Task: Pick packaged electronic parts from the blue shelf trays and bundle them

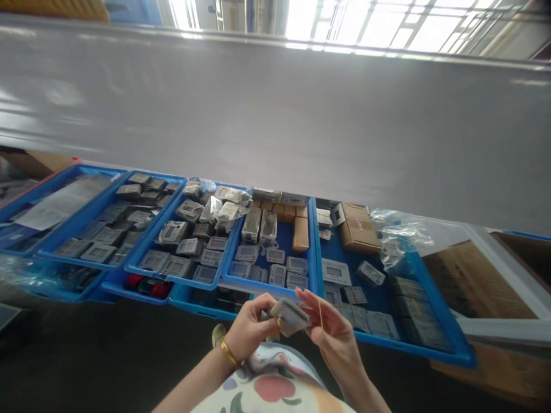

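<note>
My left hand, with a gold bangle at its wrist, grips a small stack of thin grey rectangular plates by its left end. Close by on the right is my right hand, its thumb and fingers curved around a thin tan rubber band stretched between them. Its fingertips are near the stack's right end; whether they touch it I cannot tell. Beyond both hands, a blue tray holds similar grey plates, wrapped bundles and brown blocks.
More blue trays of grey plates lie left and right. A brown cardboard box and clear plastic wrap are in the right tray. A wide pale shelf spans above the trays. Lower bins sit beneath.
</note>
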Available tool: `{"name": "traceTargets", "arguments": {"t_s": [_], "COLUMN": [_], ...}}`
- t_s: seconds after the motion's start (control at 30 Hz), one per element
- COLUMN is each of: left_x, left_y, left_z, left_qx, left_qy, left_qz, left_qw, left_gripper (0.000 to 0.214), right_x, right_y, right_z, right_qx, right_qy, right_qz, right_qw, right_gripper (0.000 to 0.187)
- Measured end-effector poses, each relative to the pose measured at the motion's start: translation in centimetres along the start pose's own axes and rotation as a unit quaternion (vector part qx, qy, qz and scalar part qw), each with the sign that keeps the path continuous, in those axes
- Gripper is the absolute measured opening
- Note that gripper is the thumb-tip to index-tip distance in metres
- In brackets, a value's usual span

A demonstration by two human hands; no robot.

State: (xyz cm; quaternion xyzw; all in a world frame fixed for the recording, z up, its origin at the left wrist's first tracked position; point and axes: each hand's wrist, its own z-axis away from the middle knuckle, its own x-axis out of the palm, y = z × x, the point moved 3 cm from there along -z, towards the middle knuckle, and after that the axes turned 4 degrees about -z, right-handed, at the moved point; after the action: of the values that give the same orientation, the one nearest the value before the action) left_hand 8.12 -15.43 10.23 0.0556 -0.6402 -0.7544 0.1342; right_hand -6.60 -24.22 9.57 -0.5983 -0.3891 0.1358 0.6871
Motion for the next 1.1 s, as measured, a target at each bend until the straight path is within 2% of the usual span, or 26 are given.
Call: {"name": "traceTargets", "arguments": {"t_s": [0.07, 0.17, 0.2, 0.27, 0.37, 0.5, 0.57, 0.6, 0.67, 0.73, 0.77, 0.83, 0.87, 0.97, 1.0, 1.03, 1.07, 1.1], "left_x": [-0.1, 0.2, 0.4, 0.8, 0.8, 0.2, 0.2, 0.3, 0.4, 0.4, 0.4, 0.2, 0.1, 0.0, 0.0, 0.0, 0.1, 0.2], "left_y": [0.0, 0.4, 0.5, 0.6, 0.1, -1.6, -2.4, -2.8, -3.1, -3.0, -2.8, -2.2, -1.9, -0.8, -0.5, -0.2, 0.0, 0.2], "left_z": [-0.1, -0.2, -0.2, -0.3, -0.6, -1.2, -1.3, -1.3, -1.3, -1.3, -1.3, -1.2, -1.1, -1.0, -1.0, -1.0, -1.0, -1.0], "left_qx": [-0.011, -0.001, -0.004, -0.021, -0.064, -0.149, -0.196, -0.215, -0.241, -0.249, -0.247, -0.234, -0.223, -0.179, -0.167, -0.158, -0.153, -0.151], "left_qy": [0.012, -0.015, -0.031, -0.058, -0.061, -0.047, -0.054, -0.057, -0.051, -0.031, -0.021, -0.01, -0.013, -0.046, -0.058, -0.069, -0.078, -0.085], "left_qz": [-0.091, -0.238, -0.267, -0.291, -0.27, -0.162, -0.082, -0.036, 0.066, 0.165, 0.215, 0.328, 0.387, 0.514, 0.526, 0.531, 0.532, 0.53], "left_qw": [0.996, 0.971, 0.963, 0.955, 0.959, 0.974, 0.976, 0.974, 0.967, 0.954, 0.945, 0.915, 0.895, 0.838, 0.832, 0.83, 0.829, 0.83], "left_gripper": [0.017, 0.004, 0.004, 0.002, 0.006, 0.014, 0.023, 0.029, 0.044, 0.059, 0.063, 0.061, 0.057, 0.049, 0.049, 0.049, 0.049, 0.051], "right_x": [0.2, 1.0, 1.3, 1.8, 1.9, 1.4, 1.0, 0.7, -0.6, -3.3, -5.2, -9.8, -12.1, -17.8, -18.7, -18.9, -18.3, -17.1], "right_y": [-0.5, -1.4, -1.5, -1.3, -1.1, -0.9, -0.6, -0.4, 0.1, 0.6, 0.7, 0.5, 0.2, -1.4, -2.1, -2.8, -3.5, -3.9], "right_z": [0.4, 0.5, 0.4, 0.1, -0.1, 0.1, 0.2, 0.1, -0.2, -0.6, -0.8, -0.9, -0.9, -0.8, -0.9, -1.0, -1.1, -1.4], "right_qx": [-0.046, -0.124, -0.125, -0.086, -0.028, -0.017, -0.026, -0.03, -0.025, 0.002, 0.017, 0.043, 0.052, 0.044, 0.014, -0.014, -0.036, -0.052], "right_qy": [-0.051, -0.088, -0.105, -0.132, -0.145, -0.19, -0.199, -0.189, -0.153, -0.08, -0.03, 0.095, 0.138, 0.243, 0.268, 0.284, 0.29, 0.28], "right_qz": [0.137, 0.338, 0.374, 0.422, 0.472, 0.5, 0.534, 0.544, 0.534, 0.532, 0.543, 0.589, 0.602, 0.65, 0.669, 0.675, 0.666, 0.638], "right_qw": [0.988, 0.929, 0.913, 0.893, 0.869, 0.845, 0.821, 0.817, 0.831, 0.843, 0.839, 0.801, 0.785, 0.718, 0.693, 0.681, 0.687, 0.716], "right_gripper": [0.051, 0.039, 0.032, 0.022, 0.021, 0.061, 0.067, 0.062, 0.048, 0.04, 0.038, 0.042, 0.048, 0.083, 0.093, 0.098, 0.095, 0.087]}}
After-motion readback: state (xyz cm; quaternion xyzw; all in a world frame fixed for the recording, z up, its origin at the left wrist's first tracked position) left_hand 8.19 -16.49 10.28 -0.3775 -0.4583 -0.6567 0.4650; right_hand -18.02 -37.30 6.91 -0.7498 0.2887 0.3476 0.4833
